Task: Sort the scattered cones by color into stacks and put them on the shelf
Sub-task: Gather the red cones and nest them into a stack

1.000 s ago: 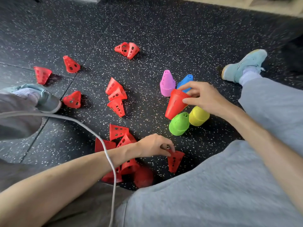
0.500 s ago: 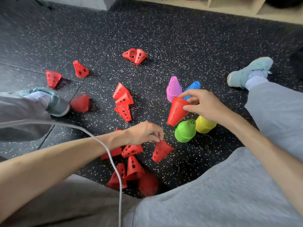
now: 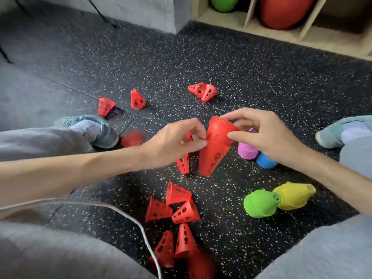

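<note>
Both hands on red stack, held tip-down above floor: right hand grips rim, left hand pinches its side; loose red cones below

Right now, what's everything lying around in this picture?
red stack: one, red, held tip-down in both hands.
loose red cones: about a dozen, red, scattered on the floor.
green stack: one, green, lying beside the yellow stack.
pink stack: one, pink, next to the blue stack.
balls: one red, one green, in shelf compartments.
cable: one, grey, near left.
left hand: fingers pinching the red stack.
right hand: gripping its top.
</note>
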Demonstrator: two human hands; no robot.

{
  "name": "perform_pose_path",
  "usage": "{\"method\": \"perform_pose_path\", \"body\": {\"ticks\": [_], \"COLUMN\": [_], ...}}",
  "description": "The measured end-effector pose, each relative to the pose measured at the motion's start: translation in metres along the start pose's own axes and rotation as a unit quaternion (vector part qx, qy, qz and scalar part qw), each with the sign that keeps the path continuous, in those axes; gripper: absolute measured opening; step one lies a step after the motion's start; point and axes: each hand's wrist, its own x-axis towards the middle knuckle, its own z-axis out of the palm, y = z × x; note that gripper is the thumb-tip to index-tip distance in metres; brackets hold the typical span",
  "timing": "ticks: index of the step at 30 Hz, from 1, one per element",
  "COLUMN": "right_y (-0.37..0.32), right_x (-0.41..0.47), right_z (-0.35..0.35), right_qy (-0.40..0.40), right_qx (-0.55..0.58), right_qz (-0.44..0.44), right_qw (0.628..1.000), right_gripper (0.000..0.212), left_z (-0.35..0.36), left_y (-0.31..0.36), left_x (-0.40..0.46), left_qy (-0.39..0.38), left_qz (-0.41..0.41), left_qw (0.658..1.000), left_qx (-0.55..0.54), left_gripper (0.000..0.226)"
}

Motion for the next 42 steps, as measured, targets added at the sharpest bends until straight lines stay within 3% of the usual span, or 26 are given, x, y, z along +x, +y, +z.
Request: {"method": "perform_pose_path", "body": {"ticks": [7, 12, 16, 19, 22, 25, 32, 34, 37, 42], "right_y": [-0.009, 0.002, 0.005, 0.007, 0.009, 0.009, 0.003, 0.002, -0.002, -0.009], "right_x": [0.048, 0.063, 0.075, 0.083, 0.087, 0.088, 0.090, 0.091, 0.092, 0.096], "right_z": [-0.016, -0.029, -0.036, -0.042, -0.047, -0.048, -0.046, -0.046, -0.047, -0.047], "right_qy": [-0.092, -0.125, -0.118, -0.100, -0.083, -0.086, -0.073, -0.067, -0.054, -0.023], "right_qx": [-0.011, -0.122, -0.198, -0.234, -0.250, -0.246, -0.221, -0.214, -0.217, -0.211], "right_qz": [-0.003, -0.021, -0.030, -0.035, -0.028, -0.020, -0.026, -0.032, -0.038, -0.052], "right_qw": [0.996, 0.984, 0.973, 0.967, 0.964, 0.965, 0.972, 0.974, 0.974, 0.976], "right_gripper": [0.042, 0.046, 0.041, 0.039, 0.037, 0.037, 0.036, 0.035, 0.036, 0.033], "left_z": [-0.005, 0.008, 0.017, 0.028, 0.036, 0.049, 0.064, 0.062, 0.056, 0.028], "left_y": [-0.002, -0.008, -0.029, -0.047, -0.075, -0.108, -0.163, -0.168, -0.166, -0.124], "left_x": [0.021, 0.034, 0.033, 0.039, 0.046, 0.038, 0.012, 0.010, 0.009, 0.030], "left_qy": [0.097, 0.088, 0.054, 0.091, 0.108, 0.060, -0.014, -0.009, 0.014, -0.001], "left_qz": [-0.063, -0.080, -0.070, -0.071, -0.089, -0.117, -0.194, -0.204, -0.198, -0.115], "left_qw": [0.979, 0.976, 0.985, 0.985, 0.988, 0.991, 0.971, 0.968, 0.969, 0.986], "left_qx": [-0.170, -0.185, -0.149, -0.128, -0.063, 0.038, 0.136, 0.144, 0.143, 0.120], "left_gripper": [0.007, 0.012, 0.044, 0.062, 0.043, 0.030, 0.044, 0.036, 0.013, 0.007]}}
